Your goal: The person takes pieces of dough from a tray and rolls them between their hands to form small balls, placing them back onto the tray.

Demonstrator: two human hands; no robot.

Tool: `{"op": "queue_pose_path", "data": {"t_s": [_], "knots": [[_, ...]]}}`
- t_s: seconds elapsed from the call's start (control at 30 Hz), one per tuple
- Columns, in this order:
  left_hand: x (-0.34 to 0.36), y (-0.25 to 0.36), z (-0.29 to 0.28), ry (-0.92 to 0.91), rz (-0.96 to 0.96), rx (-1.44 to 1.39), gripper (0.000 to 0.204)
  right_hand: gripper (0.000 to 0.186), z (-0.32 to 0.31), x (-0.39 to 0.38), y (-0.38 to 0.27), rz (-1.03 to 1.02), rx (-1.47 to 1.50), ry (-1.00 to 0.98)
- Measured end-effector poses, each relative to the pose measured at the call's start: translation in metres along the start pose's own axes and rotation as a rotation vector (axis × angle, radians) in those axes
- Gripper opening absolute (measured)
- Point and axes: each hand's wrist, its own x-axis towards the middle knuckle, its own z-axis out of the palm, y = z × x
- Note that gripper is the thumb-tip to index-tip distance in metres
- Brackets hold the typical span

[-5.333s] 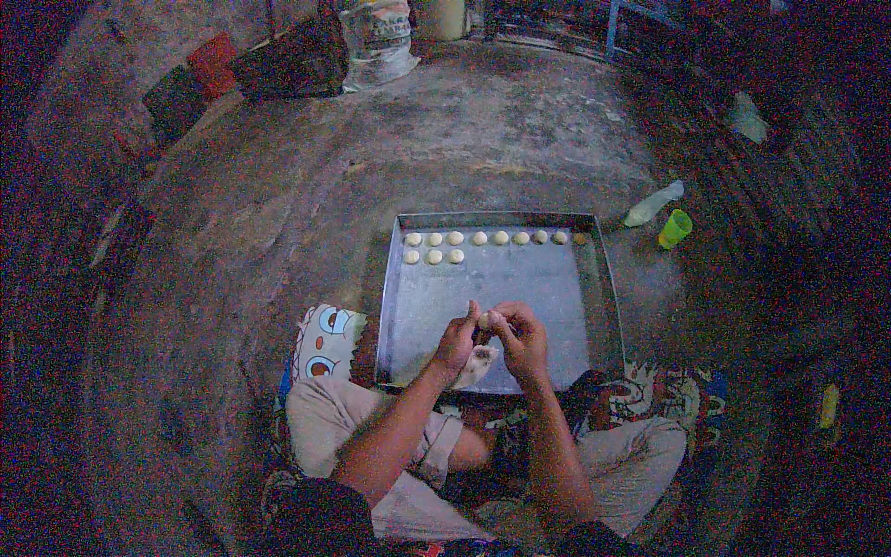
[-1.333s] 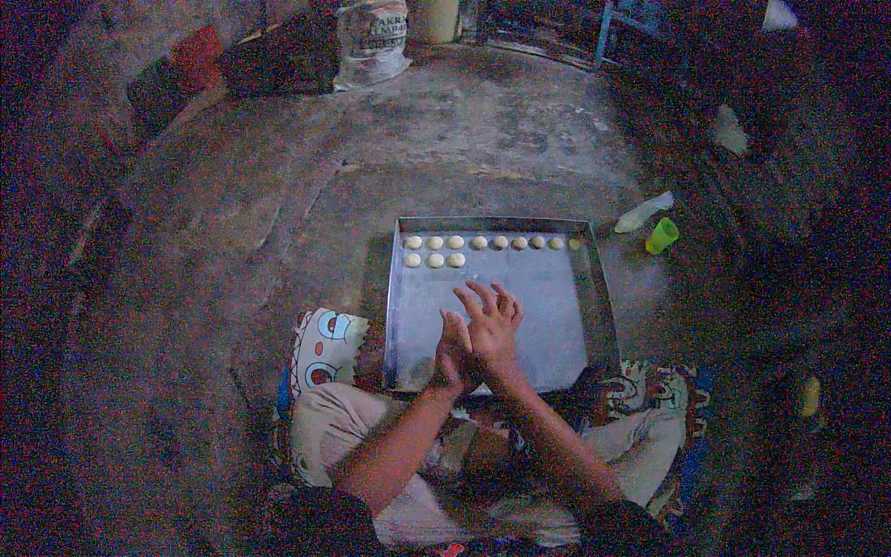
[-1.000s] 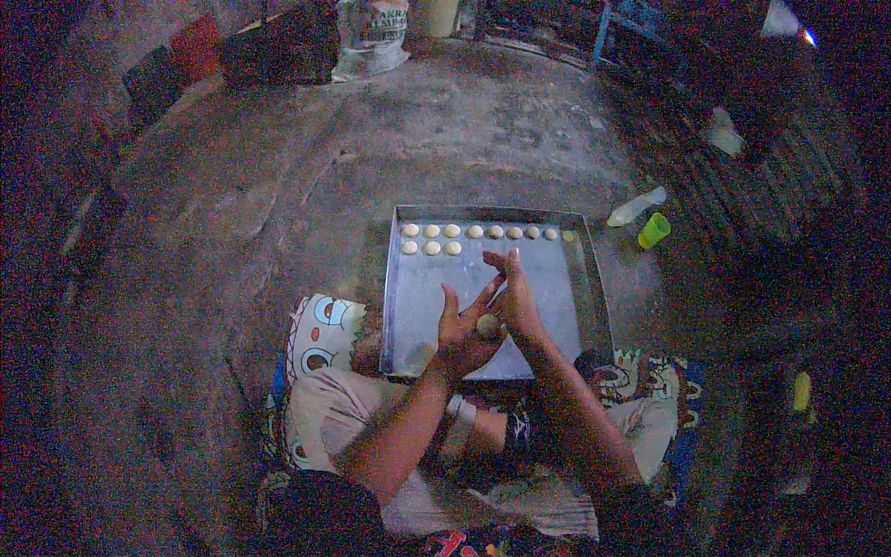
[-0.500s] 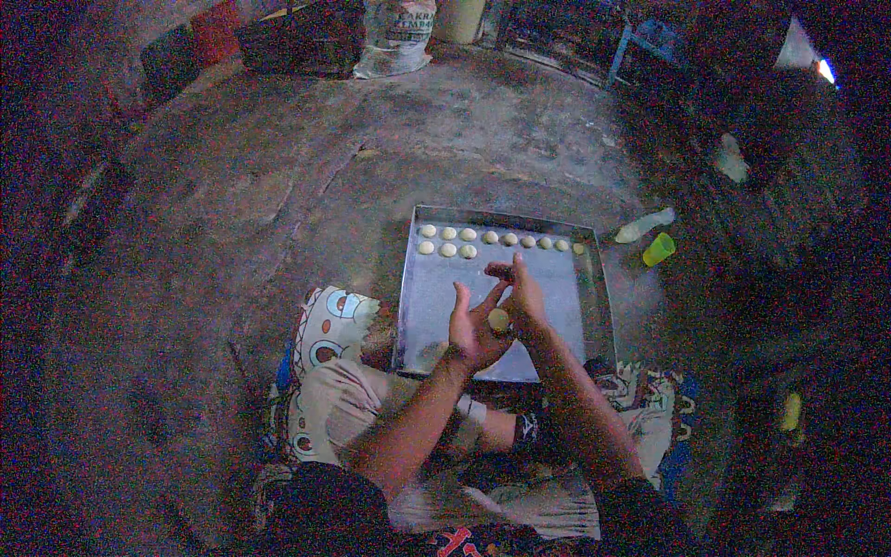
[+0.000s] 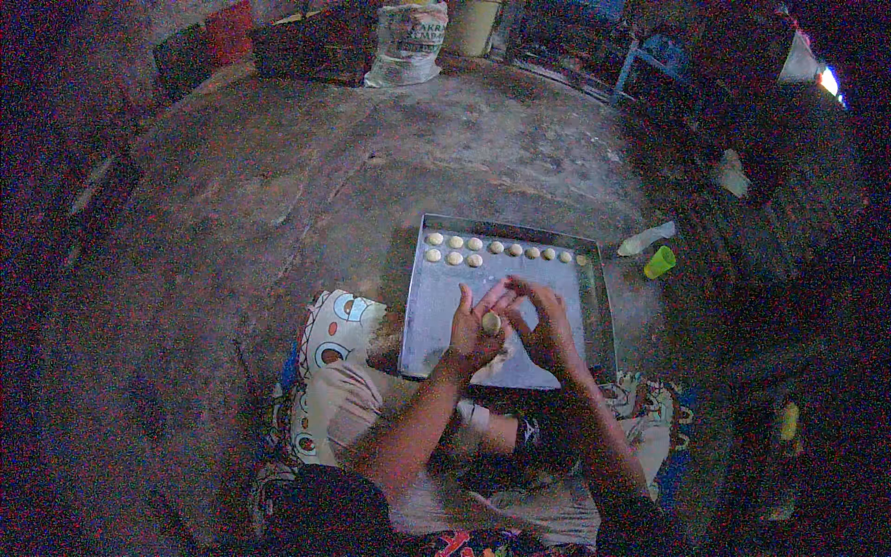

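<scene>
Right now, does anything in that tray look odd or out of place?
One thing: the rightmost dough piece in the far row of the metal tray looks duller and yellower than its paler neighbours. The image is too grainy to tell why.

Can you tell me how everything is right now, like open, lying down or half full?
Left hand: open, palm up
Pale ball: resting on that palm
Right hand: fingers bent, thumb apart
Tray: flat, partly filled
Other pale balls: set in rows along the tray's far side
Green cup: on the floor; contents unclear
White sack: standing
</scene>
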Motion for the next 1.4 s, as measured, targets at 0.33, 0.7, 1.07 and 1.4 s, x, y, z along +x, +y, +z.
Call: {"op": "queue_pose_path", "data": {"t_s": [0.33, 0.7, 1.07, 1.4], "knots": [[0.005, 0.017, -0.008, -0.201, 0.075, -0.097, 0.083, 0.043, 0.037, -0.011, 0.001, 0.183, 0.332, -0.223], [0.005, 0.017, -0.006, -0.109, 0.101, 0.095, 0.086, 0.026, 0.059, -0.021, 0.003, 0.676, 0.785, -0.018], [0.007, 0.009, -0.015, -0.24, 0.096, -0.145, 0.085, 0.035, 0.036, 0.004, -0.021, 0.184, 0.037, 0.334], [-0.006, -0.029, -0.056, -0.545, -0.09, -0.994, 0.08, 0.036, 0.113, -0.023, 0.01, 0.322, 0.026, 0.141]]}}
